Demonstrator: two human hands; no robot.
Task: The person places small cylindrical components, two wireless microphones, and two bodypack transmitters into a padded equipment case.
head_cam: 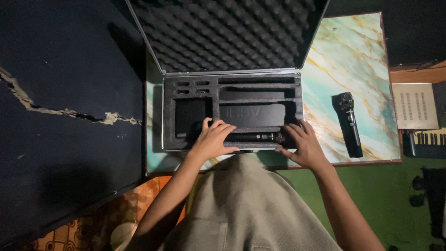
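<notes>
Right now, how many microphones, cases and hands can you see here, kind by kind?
Microphones: 2, one on the marble table beside the case, one lying in the case's front slot
Foam-lined cases: 1, open
Hands: 2, left hand and right hand, both at the case's front edge
Total: 5

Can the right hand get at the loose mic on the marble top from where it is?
Probably yes. The right hand rests on the open foam-lined case at its near right corner, and the black microphone lies just right of it on bare tabletop, nothing between.
</notes>
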